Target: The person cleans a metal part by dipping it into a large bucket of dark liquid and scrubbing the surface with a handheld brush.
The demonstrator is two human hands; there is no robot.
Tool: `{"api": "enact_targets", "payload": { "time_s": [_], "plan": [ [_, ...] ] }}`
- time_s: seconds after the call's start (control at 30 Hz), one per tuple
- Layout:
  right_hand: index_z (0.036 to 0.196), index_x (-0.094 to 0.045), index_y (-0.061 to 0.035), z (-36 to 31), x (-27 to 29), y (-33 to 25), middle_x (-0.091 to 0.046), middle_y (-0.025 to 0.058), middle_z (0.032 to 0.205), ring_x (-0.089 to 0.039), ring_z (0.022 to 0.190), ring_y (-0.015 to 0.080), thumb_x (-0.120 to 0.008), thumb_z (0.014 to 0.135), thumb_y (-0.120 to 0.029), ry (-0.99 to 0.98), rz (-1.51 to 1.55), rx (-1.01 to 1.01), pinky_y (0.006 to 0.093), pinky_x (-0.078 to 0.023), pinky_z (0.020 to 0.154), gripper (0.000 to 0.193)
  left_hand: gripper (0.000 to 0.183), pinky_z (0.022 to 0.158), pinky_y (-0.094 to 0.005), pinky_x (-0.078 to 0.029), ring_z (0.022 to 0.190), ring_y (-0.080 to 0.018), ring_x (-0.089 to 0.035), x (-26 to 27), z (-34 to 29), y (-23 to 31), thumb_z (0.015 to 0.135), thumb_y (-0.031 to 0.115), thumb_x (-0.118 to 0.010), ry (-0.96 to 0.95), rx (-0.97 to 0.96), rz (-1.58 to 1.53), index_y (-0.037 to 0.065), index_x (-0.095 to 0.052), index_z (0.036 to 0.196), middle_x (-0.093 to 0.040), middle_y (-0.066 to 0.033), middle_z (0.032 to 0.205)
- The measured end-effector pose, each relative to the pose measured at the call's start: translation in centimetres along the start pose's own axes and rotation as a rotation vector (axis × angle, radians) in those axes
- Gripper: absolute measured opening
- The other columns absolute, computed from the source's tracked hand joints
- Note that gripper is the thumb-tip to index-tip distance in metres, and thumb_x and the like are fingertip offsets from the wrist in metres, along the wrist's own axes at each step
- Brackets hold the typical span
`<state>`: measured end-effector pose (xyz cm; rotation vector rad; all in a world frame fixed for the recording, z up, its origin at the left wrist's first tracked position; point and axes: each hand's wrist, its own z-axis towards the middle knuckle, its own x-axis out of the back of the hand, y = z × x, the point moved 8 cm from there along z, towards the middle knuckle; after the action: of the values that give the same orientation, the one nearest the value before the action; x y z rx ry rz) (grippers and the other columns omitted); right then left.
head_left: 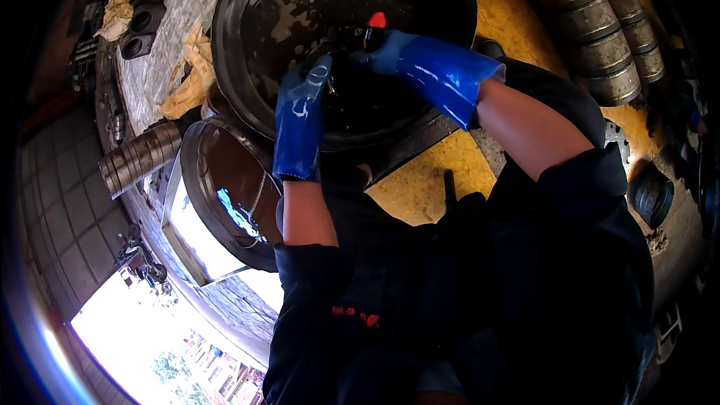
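Both my hands wear long blue rubber gloves and reach over a large round dark basin (229,60) with dark, wet-looking liquid in it. My right hand (382,54) is closed round a dark-handled tool with a red end (377,20); its working end is hidden. Close beside it, my left hand (309,79) has its fingers bent at a dark object low in the basin. Shadow and the dark liquid hide what those fingers touch.
A second round pan (206,199) with shiny liquid stands at the lower left. Ribbed metal cylinders (596,37) are stacked at the upper right, with another ribbed cylinder (139,157) at the left. Crumpled yellowish cloth (191,75) lies beside the basin, and a dark ring (651,193) at the right.
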<state>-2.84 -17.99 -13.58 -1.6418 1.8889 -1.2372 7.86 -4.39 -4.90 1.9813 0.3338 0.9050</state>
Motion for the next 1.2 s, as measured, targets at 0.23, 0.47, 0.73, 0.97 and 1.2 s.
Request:
{"api": "enact_targets", "payload": {
  "time_s": [0.23,0.47,0.73,0.97,1.2],
  "plan": [
    [0.109,-0.067,-0.0168,-2.7,-0.9,-4.7,-0.070,0.0081,0.101,-0.067,0.094,0.0235,-0.065,0.086,-0.034,0.346,-0.469,0.701,0.0338,-0.053,0.083,0.029,0.046,0.098,-0.0311,-0.042,0.112,-0.0246,-0.058,0.1,-0.2,0.3,0.092,0.031,-0.061,0.015,0.180,-0.199,0.000,-0.058,0.127,-0.062,-0.0186,0.120],
    [0.108,-0.066,-0.0147,-0.9,-0.1,-1.7,-0.070,0.0083,0.095,-0.067,0.086,0.0243,-0.068,0.081,-0.046,-0.033,-0.013,0.135,0.0357,-0.052,0.080,0.042,0.041,0.105,-0.0343,-0.039,0.126,-0.0278,-0.050,0.1,-0.6,2.0,0.097,0.011,-0.040,-0.159,-0.445,0.726,0.007,-0.049,0.137,-0.053,-0.0176,0.135],
    [0.112,-0.067,-0.0199,-2.1,-2.2,-1.5,-0.069,0.0093,0.104,-0.065,0.100,0.0297,-0.066,0.080,-0.051,-0.123,-0.255,0.184,0.0397,-0.051,0.084,0.045,0.042,0.107,-0.0333,-0.037,0.129,-0.0253,-0.046,-1.5,1.9,2.3,0.098,0.012,-0.037,-0.238,-0.413,0.645,0.009,-0.047,0.139,-0.050,-0.0155,0.139],
    [0.111,-0.068,-0.0148,-1.6,-0.6,-0.6,-0.071,0.0111,0.096,-0.068,0.088,0.0257,-0.070,0.078,-0.048,-0.043,0.096,0.086,0.0345,-0.051,0.079,0.047,0.043,0.108,-0.0324,-0.035,0.133,-0.0231,-0.043,-4.5,6.0,-1.2,0.099,0.013,-0.034,-0.537,0.029,0.369,0.011,-0.046,0.141,-0.048,-0.0137,0.142],
    [0.105,-0.070,-0.0100,-1.0,-3.1,-0.4,-0.071,0.0149,0.093,-0.068,0.087,0.0289,-0.067,0.079,-0.040,-0.054,-0.076,0.163,0.0352,-0.052,0.079,0.040,0.044,0.111,-0.0331,-0.031,0.135,-0.0227,-0.040,-5.4,8.0,-4.2,0.100,0.015,-0.033,-0.649,0.092,0.320,0.011,-0.042,0.143,-0.045,-0.0122,0.145]
  ]
}}
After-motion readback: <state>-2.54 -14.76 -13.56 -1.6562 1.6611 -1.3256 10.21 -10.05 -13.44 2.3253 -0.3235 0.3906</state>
